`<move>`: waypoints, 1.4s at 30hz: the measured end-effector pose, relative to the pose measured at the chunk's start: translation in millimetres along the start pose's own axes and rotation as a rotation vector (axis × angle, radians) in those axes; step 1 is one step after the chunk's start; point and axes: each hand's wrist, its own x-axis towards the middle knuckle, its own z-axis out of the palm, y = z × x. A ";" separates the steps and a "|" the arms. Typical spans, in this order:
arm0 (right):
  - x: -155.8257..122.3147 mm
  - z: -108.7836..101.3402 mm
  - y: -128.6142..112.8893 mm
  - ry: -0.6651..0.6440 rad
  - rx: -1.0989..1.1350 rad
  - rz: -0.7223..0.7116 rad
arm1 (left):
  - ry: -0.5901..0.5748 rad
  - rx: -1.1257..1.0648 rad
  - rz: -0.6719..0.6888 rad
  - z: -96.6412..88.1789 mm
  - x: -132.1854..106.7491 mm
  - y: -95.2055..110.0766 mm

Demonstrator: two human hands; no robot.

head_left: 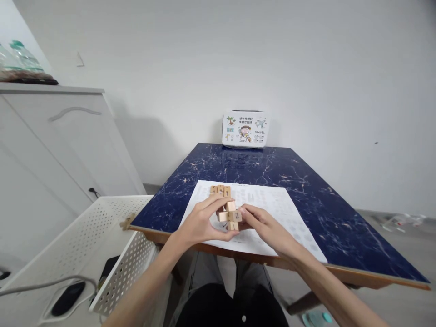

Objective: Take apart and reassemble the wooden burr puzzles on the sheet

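Note:
Both my hands hold a small wooden block puzzle (229, 216) above the near edge of a white printed sheet (272, 213). My left hand (200, 222) wraps its fingers and thumb round the puzzle's left side. My right hand (265, 226) pinches its right side with the fingertips. The puzzle is made of pale cubes with dark marks on their faces. A second strip of wooden blocks (220, 190) lies on the sheet just behind my hands.
The sheet lies on a dark blue marbled table (306, 181) against a white wall. A white illustrated box (245, 129) stands at the table's far edge. A white perforated basket (112, 236) and a white cabinet (51, 136) are to the left.

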 end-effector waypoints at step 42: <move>34.0 -72.5 93.0 0.241 -0.819 -0.243 | -0.228 0.267 -0.328 59.3 39.0 -102.1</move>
